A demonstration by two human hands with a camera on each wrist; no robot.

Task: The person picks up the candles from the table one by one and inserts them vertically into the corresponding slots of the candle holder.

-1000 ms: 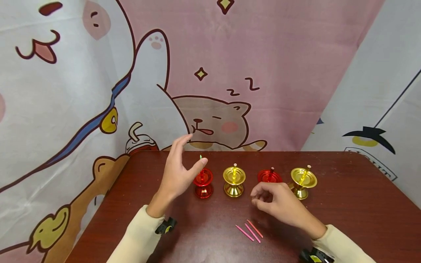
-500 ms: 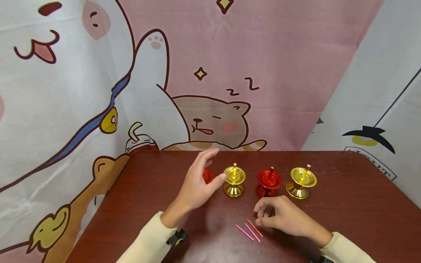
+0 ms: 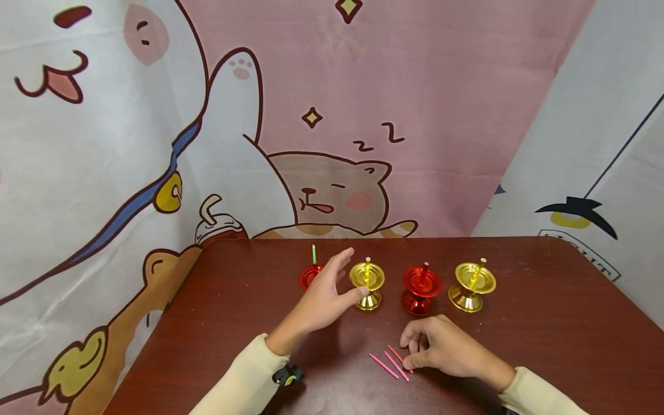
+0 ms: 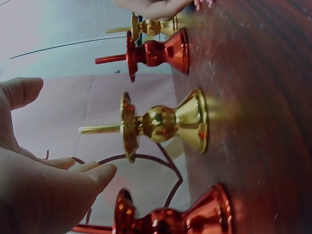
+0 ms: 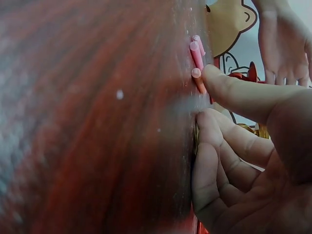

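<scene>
My left hand [image 3: 323,301] hovers with spread fingers by a gold candle holder [image 3: 367,301] and partly hides a red candle holder [image 3: 309,276] with a green candle [image 3: 313,254] upright in it. In the left wrist view, thumb and fingers stand apart around the tip of the gold holder's upright tube [image 4: 100,129], not touching it visibly. My right hand [image 3: 448,349] is low on the table beside thin candles: two pink candles [image 3: 384,366] and an orange-red candle [image 3: 398,355]. Its thumb is at the orange-red candle; a gap separates thumb and bent fingers in the right wrist view.
Another red candle holder [image 3: 417,303] and a gold candle holder [image 3: 465,300] continue the row to the right, each with an upright tube. The dark wooden table [image 3: 544,323] ends at a cartoon-printed cloth [image 3: 441,115] behind.
My left hand has moved right and slightly down, from the leftmost red holder towards the gold one. My right hand has come down from before the red holder to the loose candles.
</scene>
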